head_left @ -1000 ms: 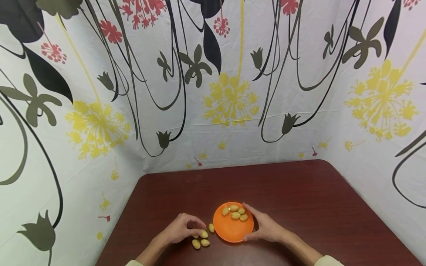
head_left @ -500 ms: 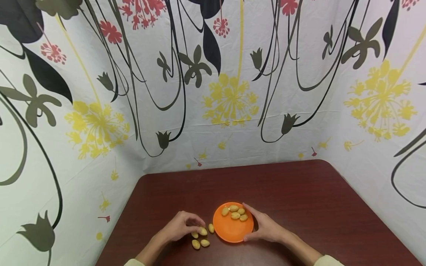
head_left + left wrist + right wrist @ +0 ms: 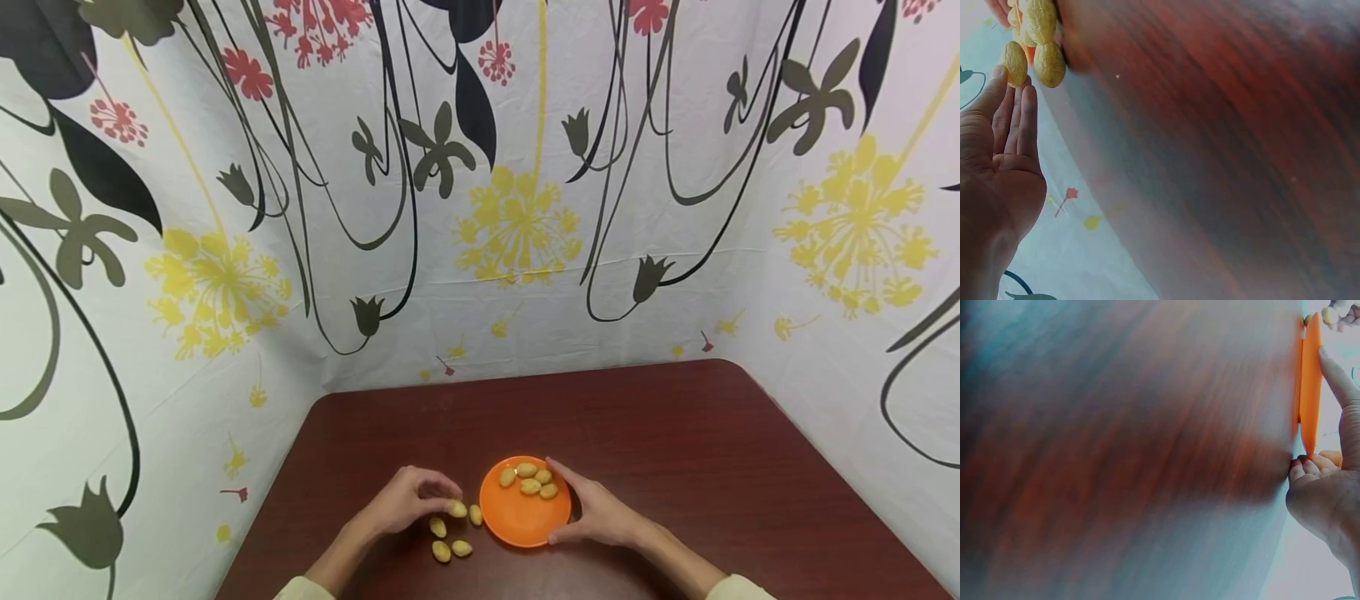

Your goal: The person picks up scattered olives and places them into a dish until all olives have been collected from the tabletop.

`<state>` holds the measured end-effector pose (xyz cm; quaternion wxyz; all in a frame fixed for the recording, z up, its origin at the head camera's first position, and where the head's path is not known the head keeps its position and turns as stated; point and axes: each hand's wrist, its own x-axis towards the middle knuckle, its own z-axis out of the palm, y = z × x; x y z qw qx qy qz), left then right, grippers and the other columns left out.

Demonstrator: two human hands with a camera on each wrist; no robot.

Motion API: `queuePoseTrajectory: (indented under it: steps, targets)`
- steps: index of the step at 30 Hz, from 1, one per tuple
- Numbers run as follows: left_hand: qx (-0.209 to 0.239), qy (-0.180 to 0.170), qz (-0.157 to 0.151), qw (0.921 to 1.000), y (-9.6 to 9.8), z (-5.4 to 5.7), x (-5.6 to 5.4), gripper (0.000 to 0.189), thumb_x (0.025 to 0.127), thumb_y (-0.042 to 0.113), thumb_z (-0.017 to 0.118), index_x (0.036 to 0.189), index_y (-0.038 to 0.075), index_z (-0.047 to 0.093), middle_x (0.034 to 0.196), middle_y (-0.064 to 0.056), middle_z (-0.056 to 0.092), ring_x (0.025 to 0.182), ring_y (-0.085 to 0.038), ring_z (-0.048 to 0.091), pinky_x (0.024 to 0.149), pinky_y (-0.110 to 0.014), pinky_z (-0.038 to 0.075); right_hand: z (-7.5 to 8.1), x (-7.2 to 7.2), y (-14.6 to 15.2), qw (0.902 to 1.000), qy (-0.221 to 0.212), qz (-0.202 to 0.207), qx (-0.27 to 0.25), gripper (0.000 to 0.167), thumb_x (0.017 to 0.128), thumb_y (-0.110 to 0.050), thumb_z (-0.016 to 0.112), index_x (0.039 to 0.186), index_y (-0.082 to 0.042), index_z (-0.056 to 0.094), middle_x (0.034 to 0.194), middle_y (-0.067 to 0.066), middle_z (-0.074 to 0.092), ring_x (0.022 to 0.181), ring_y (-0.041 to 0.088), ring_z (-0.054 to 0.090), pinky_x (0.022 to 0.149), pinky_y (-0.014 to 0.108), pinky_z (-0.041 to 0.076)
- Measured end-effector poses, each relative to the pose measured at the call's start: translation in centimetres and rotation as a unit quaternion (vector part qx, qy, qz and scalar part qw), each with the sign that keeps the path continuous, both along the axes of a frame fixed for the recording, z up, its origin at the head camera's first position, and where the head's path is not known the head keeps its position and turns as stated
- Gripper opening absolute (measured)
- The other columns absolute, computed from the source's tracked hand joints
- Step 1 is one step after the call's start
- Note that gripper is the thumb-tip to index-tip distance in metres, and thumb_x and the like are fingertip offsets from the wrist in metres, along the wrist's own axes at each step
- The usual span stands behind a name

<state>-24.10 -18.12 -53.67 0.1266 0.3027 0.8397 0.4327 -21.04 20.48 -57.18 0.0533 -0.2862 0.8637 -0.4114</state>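
My left hand [image 3: 408, 498] pinches a small wrinkled yellow oval, like a nut or dried date [image 3: 1015, 64], between thumb and fingertips. In the head view this held oval [image 3: 457, 508] is just left of the orange plate [image 3: 517, 527]. One loose oval [image 3: 476, 515] lies close to the plate's left rim. Nearer the front are three more, among them a left one [image 3: 438, 527] and a front one [image 3: 462, 548]. My right hand [image 3: 603, 514] holds the plate at its right side, thumb and fingers spread along the rim. Several ovals [image 3: 530, 487] sit on the plate's far half.
The dark red-brown wooden table [image 3: 645, 425] stretches away behind and to the right of the plate. A white floral-printed cloth [image 3: 420, 250] hangs behind the table and along both its sides.
My left hand has moved slightly away from the front with the pinched oval, coming off the group. The left loose oval now shows fully. My right hand and the plate stay in place.
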Motion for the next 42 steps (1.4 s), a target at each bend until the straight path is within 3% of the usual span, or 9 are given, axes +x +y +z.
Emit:
queuePoseTrajectory:
  steps: [18,28,42]
  targets:
    - [0.011,0.017,0.005,0.9998,2.6,1.2,-1.1,0.014,0.097,0.025,0.080,0.111,0.022,0.082,0.102,0.013,0.078,0.095,-0.009,0.075,0.084,-0.026,0.060,0.1,0.0,0.0,0.9998,-0.021,0.003,-0.005,0.116,0.082,-0.048,0.092,0.167,-0.002,0.027,0.167,0.022,0.038,0.150,0.043,0.040,0.120,0.059,0.035]
    - [0.016,0.048,0.019,0.9986,5.1,0.7,-1.9,0.025,0.096,0.027,0.082,0.115,0.010,0.082,0.102,0.013,0.078,0.094,-0.006,0.073,0.085,-0.026,0.060,0.2,0.1,-0.1,0.9999,-0.016,0.003,-0.006,0.116,0.082,-0.048,0.092,0.167,-0.002,0.027,0.166,0.022,0.038,0.149,0.044,0.041,0.120,0.057,0.036]
    - [-0.008,0.040,0.050,0.9979,7.7,-0.3,-1.5,0.016,0.096,0.022,0.082,0.110,0.015,0.083,0.101,0.013,0.078,0.093,-0.003,0.073,0.082,-0.024,0.060,0.4,0.1,0.0,0.9998,-0.014,0.006,-0.008,0.114,0.084,-0.048,0.091,0.167,-0.001,0.027,0.166,0.023,0.038,0.150,0.044,0.040,0.121,0.055,0.035]
